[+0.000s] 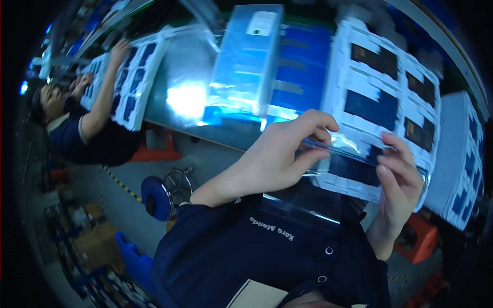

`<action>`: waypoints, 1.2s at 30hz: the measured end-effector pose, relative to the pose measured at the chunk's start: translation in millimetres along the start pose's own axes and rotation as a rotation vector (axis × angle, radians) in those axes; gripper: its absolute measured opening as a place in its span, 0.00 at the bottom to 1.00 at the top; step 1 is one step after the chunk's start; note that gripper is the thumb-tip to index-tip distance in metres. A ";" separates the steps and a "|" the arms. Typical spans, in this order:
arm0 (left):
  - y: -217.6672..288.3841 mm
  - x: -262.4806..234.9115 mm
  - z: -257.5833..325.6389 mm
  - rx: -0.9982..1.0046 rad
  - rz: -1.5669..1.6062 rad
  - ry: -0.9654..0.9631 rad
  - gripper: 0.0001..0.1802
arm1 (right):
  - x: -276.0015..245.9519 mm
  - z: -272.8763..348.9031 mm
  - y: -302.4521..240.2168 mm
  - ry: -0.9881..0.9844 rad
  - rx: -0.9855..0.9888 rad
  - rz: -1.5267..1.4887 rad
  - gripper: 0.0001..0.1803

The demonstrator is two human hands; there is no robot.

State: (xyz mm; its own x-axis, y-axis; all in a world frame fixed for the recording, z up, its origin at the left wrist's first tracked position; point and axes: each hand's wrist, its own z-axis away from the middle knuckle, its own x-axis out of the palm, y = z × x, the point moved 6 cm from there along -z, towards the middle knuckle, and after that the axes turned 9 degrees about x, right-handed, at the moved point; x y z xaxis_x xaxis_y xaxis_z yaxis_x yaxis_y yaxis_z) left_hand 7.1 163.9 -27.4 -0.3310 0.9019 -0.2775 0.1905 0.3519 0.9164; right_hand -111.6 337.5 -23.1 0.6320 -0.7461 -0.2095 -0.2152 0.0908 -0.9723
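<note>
2 hands hold 1 clear film strip (345, 154) above a white tray (359, 77) of dark panels.

- Film: thin, transparent, glossy. Long axis runs from the left hand down and to the right to the right hand, slightly tilted. It sits in front of the person's chest, over the tray's near edge. Its edges are hard to trace against the tray; its exact outline cannot be told.
- Left hand (282, 154): fingers curled, thumb and forefinger pinching the film's left end.
- Right hand (398, 179): fingers extended and close together, tips against the film's right end; the thumb is hidden behind the fingers, so the grip itself is unclear.
- Tray: white, with rows of compartments, several holding dark rectangular panels (371, 107). Its lower edge is covered by the hands.
- Blue stack (246, 61): wrapped, pale blue, lying on the bench left of the tray; glare hides its lower part.
- 2nd tray (462, 169): white with blue parts, at the right rim, cut off and bent by the lens.
- Co-worker (87, 128): at far left, arm reaching to another white tray (134, 77); small and blurred.
- Stool (423, 238): orange, below the right hand, partly hidden.
</note>
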 end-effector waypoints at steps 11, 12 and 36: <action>-142.8 -271.9 41.7 -0.368 -0.408 0.569 0.09 | -87.9 3.8 45.9 0.163 -0.053 -0.150 0.16; -162.4 -294.5 42.9 -0.400 -0.428 0.599 0.12 | -92.0 3.2 45.1 0.160 -0.033 -0.143 0.16; 5.8 81.8 -103.3 0.377 -0.796 -0.430 0.40 | -192.5 -37.2 74.4 0.355 0.137 -0.133 0.12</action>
State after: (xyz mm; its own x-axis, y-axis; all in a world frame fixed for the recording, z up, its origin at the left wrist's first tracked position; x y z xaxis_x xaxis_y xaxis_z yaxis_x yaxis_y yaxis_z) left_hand -114.3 213.9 -15.0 -0.1400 0.3540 -0.9247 0.3649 0.8866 0.2841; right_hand -276.9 463.4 -51.3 0.3458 -0.9367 -0.0553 -0.0319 0.0472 -0.9984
